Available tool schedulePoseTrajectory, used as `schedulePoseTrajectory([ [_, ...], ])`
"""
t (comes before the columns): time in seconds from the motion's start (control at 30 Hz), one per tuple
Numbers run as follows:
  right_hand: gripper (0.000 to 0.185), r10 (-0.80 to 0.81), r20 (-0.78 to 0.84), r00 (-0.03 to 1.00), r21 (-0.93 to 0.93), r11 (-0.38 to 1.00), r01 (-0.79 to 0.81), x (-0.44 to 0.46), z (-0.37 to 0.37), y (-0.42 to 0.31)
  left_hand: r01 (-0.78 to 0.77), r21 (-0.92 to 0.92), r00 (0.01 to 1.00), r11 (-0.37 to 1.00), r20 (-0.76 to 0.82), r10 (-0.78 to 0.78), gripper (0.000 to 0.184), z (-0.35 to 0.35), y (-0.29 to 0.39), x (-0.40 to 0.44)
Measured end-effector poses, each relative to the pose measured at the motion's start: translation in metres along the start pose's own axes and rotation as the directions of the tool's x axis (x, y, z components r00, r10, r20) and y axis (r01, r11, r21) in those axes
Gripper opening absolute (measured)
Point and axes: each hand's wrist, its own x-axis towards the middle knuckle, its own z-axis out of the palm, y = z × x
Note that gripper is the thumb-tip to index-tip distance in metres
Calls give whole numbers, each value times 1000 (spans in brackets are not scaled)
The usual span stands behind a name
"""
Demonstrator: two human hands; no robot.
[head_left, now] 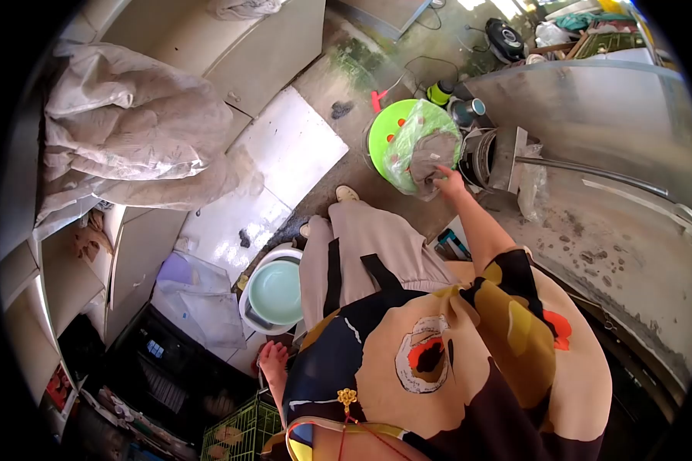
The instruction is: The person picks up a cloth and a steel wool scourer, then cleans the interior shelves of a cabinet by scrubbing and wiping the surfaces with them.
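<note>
My right hand (449, 183) reaches out to a grey-brown cloth (436, 152), its fingers closed on the near edge. The cloth lies on a crumpled clear plastic bag (409, 146), and both rest on a round, bright green top (380, 137) with small orange-red spots. Low at my left side, my left hand (273, 358) hangs with fingers apart and nothing in it. Close to that hand stands a white bucket (247, 311) with a pale green basin (277, 292) set in its top.
White cabinets (265, 58) line the left, with a large dusty cloth cover (131, 123) over one part. A stained concrete counter (592, 238) runs along the right. Beside the green top are a dark container (478, 157) and a yellow-green bottle (440, 93). A green wire crate (241, 430) sits below.
</note>
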Motion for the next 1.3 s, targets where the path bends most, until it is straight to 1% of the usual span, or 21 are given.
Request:
schedulePoseTrajectory([
  [0.07, 56, 16, 13, 1000, 39, 999, -16, 28, 13, -1, -12, 30, 998, 999, -60, 14, 32, 2, 6, -15],
  [0.13, 51, 213, 176, 961, 394, 880, -267, 32, 13, -15, 13, 49, 994, 999, -106, -8, 31, 7, 13, -31],
  [0.23, 49, 290, 188, 938, 523, 779, -346, 47, 26, -16, 33, 53, 988, 998, -150, -24, 30, 18, 21, -47],
  [0.3, 40, 283, 124, 951, 552, 777, -303, 70, 44, -1, 48, 71, 987, 996, -158, -37, 31, 20, 19, -52],
  [0.37, 33, 162, -184, 969, 354, 931, -89, 106, 56, 52, 24, 55, 991, 998, -131, -17, 30, 22, 15, -55],
  [0.4, 33, 170, -191, 967, 353, 931, -94, 94, 47, 47, 23, 77, 991, 997, -134, -13, 30, 28, 18, -55],
  [0.47, 18, 141, -489, 861, 327, 944, 32, 51, 11, 14, 28, 118, 995, 993, -95, -17, 32, 37, 23, -51],
  [0.5, 18, 147, -503, 852, 331, 943, 33, 39, -7, 6, 22, 123, 997, 992, -79, -13, 32, 39, 25, -47],
  [0.57, 13, 36, -605, 795, 605, 670, 430, 17, -38, -12, 32, 88, 997, 996, -67, -26, 29, 45, 28, -35],
  [0.7, 22, -35, -722, 691, 552, 572, 607, -72, -125, -81, -46, 67, 999, 997, -2, 46, 29, 49, 36, -10],
  [0.73, 20, -145, -709, 691, 586, 425, 690, -112, -143, -116, -83, 77, 996, 994, -7, 84, 30, 53, 45, -8],
  [0.8, 22, -366, -651, 665, 597, 293, 746, -154, -174, -149, -174, 88, 985, 981, 27, 172, 30, 58, 58, 2],
  [0.87, 23, -580, -521, 626, 674, 170, 719, -206, -192, -185, -284, 61, 957, 957, 85, 278, 31, 62, 72, 9],
  [0.93, 17, -781, -343, 521, 757, 98, 646, -240, -188, -210, -388, 36, 915, 921, 137, 380, 32, 75, 98, 4],
  [0.97, 17, -802, -332, 496, 761, 83, 644, -251, -176, -223, -440, 35, 888, 897, 166, 429, 33, 84, 111, 4],
  [1.03, 21, -847, -191, 496, 773, 182, 608, -283, -135, -258, -528, -14, 824, 849, 231, 517, 34, 101, 138, -5],
  [1.17, 18, -945, 125, 301, 943, 208, 259, -324, -57, -308, -705, -96, 651, 703, 306, 695, 42, 129, 191, -31],
  [1.2, 18, -953, 141, 266, 939, 214, 269, -339, -42, -322, -745, -149, 608, 650, 249, 754, 46, 132, 204, -46],
  [1.23, 19, -961, 185, 206, 966, 216, 139, -354, -25, -335, -781, -195, 565, 593, 186, 804, 49, 132, 213, -58],
  [1.27, 20, -964, 227, 140, 973, 229, 3, -364, -12, -347, -752, -400, 510, 524, 150, 847, 54, 131, 211, -56],
  [1.3, 19, -964, 256, 70, 966, 254, -45, -368, 3, -356, -759, -415, 508, 502, 107, 855, 54, 125, 218, -65],
])
